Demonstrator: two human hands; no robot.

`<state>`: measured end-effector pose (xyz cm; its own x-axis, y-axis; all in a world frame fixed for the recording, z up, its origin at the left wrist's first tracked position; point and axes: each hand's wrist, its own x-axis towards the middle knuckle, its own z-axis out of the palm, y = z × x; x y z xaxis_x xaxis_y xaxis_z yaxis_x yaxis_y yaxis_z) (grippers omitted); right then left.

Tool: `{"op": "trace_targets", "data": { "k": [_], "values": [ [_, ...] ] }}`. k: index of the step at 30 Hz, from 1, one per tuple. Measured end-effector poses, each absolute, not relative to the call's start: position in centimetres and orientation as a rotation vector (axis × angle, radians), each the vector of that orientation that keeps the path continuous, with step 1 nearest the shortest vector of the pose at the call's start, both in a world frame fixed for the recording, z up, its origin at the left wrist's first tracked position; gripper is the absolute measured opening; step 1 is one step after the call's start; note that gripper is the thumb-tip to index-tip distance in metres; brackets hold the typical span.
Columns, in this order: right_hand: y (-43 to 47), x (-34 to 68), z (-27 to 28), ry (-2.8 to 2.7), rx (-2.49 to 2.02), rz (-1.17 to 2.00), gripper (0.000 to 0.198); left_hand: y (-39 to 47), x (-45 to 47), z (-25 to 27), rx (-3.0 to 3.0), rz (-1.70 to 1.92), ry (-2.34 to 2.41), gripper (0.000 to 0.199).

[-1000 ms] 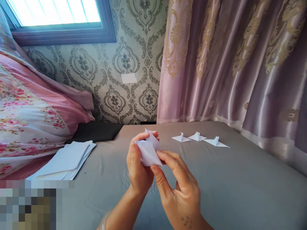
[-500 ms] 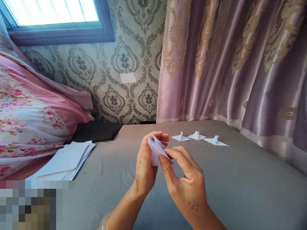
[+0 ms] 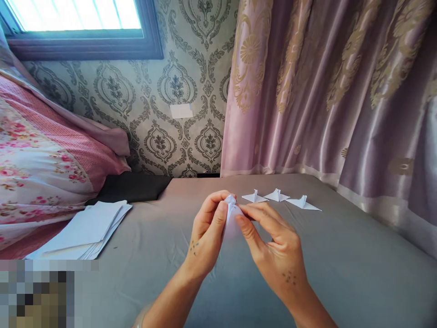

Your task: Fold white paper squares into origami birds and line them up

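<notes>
A small piece of folded white paper (image 3: 232, 220) is held up between both hands above the grey sheet. My left hand (image 3: 209, 232) pinches its upper left side, thumb in front and fingers behind. With thumb and fingertips, my right hand (image 3: 276, 239) grips the paper's right edge. Part of the paper is hidden behind my fingers. Beyond the right hand lie three folded paper figures in a row: a left one (image 3: 254, 197), a middle one (image 3: 277, 196) and a right one (image 3: 303, 202), each with flat pointed wings and a raised centre.
A stack of white paper sheets (image 3: 83, 228) lies at the left, with a black folded cloth (image 3: 131, 187) behind it. Floral fabric (image 3: 37, 164) hangs at the left edge. The grey sheet (image 3: 341, 273) covers the surface; a purple curtain (image 3: 307, 114) borders its far right.
My left hand's fingers have closed from a loose cup to a pinch at the paper's top. The paper has turned and looks narrower. My right hand has shifted slightly right.
</notes>
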<state>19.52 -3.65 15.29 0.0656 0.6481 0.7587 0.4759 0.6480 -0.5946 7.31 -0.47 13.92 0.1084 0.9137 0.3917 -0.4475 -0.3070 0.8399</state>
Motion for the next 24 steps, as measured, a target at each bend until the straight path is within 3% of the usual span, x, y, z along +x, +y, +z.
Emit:
{"op": "trace_targets", "data": {
  "k": [13,24],
  "values": [
    [-4.3,18.9,15.3,-1.572,-0.879,-0.032,0.023,-1.1,7.8,14.3,1.056,1.552,0.501,0.011],
    [-5.3,18.2,15.2,-1.648,-0.800,-0.158,0.027,-1.6,8.1,14.0,1.100,1.637,0.465,0.018]
  ]
}}
